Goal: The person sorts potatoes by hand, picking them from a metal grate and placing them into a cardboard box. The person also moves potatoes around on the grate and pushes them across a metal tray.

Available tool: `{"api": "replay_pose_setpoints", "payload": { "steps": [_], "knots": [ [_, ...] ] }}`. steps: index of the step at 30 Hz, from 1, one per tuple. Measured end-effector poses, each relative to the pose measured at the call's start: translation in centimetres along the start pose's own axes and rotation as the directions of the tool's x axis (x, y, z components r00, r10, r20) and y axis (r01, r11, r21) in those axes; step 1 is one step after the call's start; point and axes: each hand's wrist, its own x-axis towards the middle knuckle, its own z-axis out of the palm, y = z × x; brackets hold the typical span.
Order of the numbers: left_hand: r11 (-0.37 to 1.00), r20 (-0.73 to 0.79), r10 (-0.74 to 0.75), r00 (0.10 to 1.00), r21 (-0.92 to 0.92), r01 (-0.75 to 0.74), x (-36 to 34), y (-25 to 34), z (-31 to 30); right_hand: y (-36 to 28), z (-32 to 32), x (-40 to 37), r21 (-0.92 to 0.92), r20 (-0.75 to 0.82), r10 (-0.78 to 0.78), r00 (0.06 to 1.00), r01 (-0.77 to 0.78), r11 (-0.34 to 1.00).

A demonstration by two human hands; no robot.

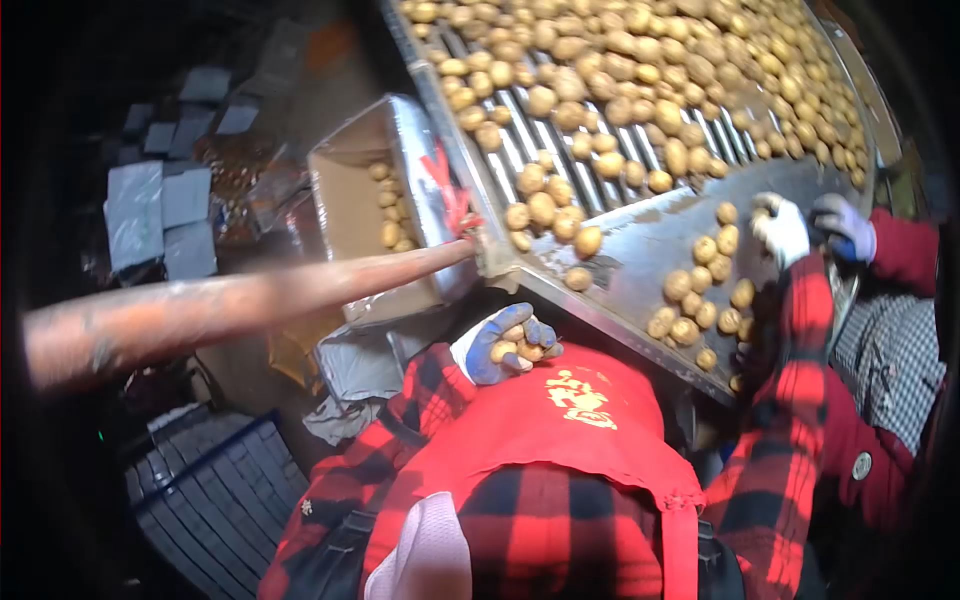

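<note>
My left hand (505,345), in a white and blue glove, is closed around several small potatoes (516,347) in front of the red apron (560,400). My right hand (781,229), in a whitish glove, is over the right part of the metal chute (640,235). Its fingers look bent but apart, and I make out nothing held in them. Loose potatoes (704,283) lie on the chute to its left and below it. Another group of potatoes (545,208) rests near the chute's left corner.
Many potatoes (640,50) cover the roller conveyor (560,150) beyond the chute. A cardboard box (340,205) with potatoes stands left of it. An orange-brown pole (250,305) crosses the left side. At right, a co-worker's gloved hand (846,228) is close to my right hand.
</note>
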Motion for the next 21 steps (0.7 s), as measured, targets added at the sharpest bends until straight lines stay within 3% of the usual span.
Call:
{"api": "replay_pose_setpoints", "payload": {
  "steps": [1, 2, 3, 4, 5, 6, 7, 9, 11, 13, 14, 15, 17, 18, 19, 21],
  "knots": [
    [0.998, 0.031, 0.035, 0.999, -0.054, -0.034, -0.8, -0.3, -1.9, -10.5, 2.8, -6.3, 0.18, 0.167, 0.071, 0.983, -0.101, 0.978],
    [0.997, 0.027, 0.061, 0.998, -0.053, -0.059, -1.8, -0.4, -3.6, -14.8, 5.4, -9.1, -0.102, 0.262, -0.12, 0.958, 0.151, 0.983],
    [0.97, 0.038, -0.004, 0.999, -0.243, 0.013, -2.9, -0.2, -4.9, -18.9, 7.9, -12.2, -0.134, 0.404, -0.233, 0.885, 0.309, 0.942],
    [0.903, 0.068, -0.066, 0.995, -0.421, 0.089, -3.9, 0.0, -5.5, -20.6, 12.0, -13.9, 0.029, 0.43, -0.604, 0.671, 0.658, 0.752],
    [0.888, 0.077, -0.048, 0.996, -0.454, 0.078, -4.6, -0.1, -6.0, -23.6, 15.5, -16.5, 0.073, 0.428, -0.708, 0.561, 0.76, 0.646],
    [0.902, 0.074, -0.006, 0.997, -0.43, 0.037, -5.1, 0.0, -6.5, -26.4, 19.0, -18.3, 0.209, 0.499, -0.786, 0.366, 0.829, 0.519],
    [0.911, 0.062, 0.036, 0.997, -0.412, -0.007, -5.5, 0.1, -6.7, -29.2, 21.8, -19.8, 0.15, 0.601, -0.74, 0.301, 0.867, 0.474],
    [0.919, 0.035, 0.117, 0.993, -0.383, -0.095, -6.5, 0.1, -7.5, -33.4, 29.8, -19.9, -0.018, 0.758, -0.627, 0.181, 0.966, 0.256],
    [0.91, 0.01, 0.184, 0.983, -0.38, -0.167, -7.9, -0.2, -8.7, -33.2, 37.0, -18.7, -0.148, 0.435, -0.842, 0.319, 0.948, 0.283],
    [0.892, -0.045, 0.243, 0.969, -0.382, -0.242, -9.7, -0.8, -10.2, -31.2, 39.9, -15.9, -0.132, 0.265, -0.915, 0.304, 0.952, 0.278],
    [0.875, -0.092, 0.275, 0.957, -0.389, -0.288, -10.5, -1.0, -10.7, -30.9, 39.3, -15.6, 0.006, 0.196, -0.93, 0.31, 0.948, 0.317],
    [0.852, -0.157, 0.286, 0.945, -0.41, -0.326, -11.3, -1.2, -11.1, -30.1, 38.0, -16.1, 0.15, 0.141, -0.933, 0.332, 0.924, 0.351],
    [0.79, -0.263, 0.332, 0.906, -0.448, -0.419, -12.8, -0.7, -11.9, -27.5, 34.1, -16.7, 0.072, 0.32, -0.797, 0.513, 0.826, 0.56],
    [0.731, -0.106, 0.588, 0.802, -0.355, -0.583, -12.8, -0.4, -13.6, -25.4, 32.7, -16.7, 0.222, 0.448, -0.546, 0.708, 0.503, 0.835],
    [0.647, -0.223, 0.616, 0.755, -0.403, -0.647, -13.5, 1.2, -13.1, -24.8, 31.9, -17.2, 0.28, 0.601, -0.234, 0.764, 0.073, 0.957],
    [0.575, -0.023, 0.481, 0.877, -0.746, -0.335, -15.3, 4.2, -16.0, -25.1, 30.9, -18.3, 0.456, 0.711, -0.08, 0.699, -0.371, 0.809]
  ]
}}
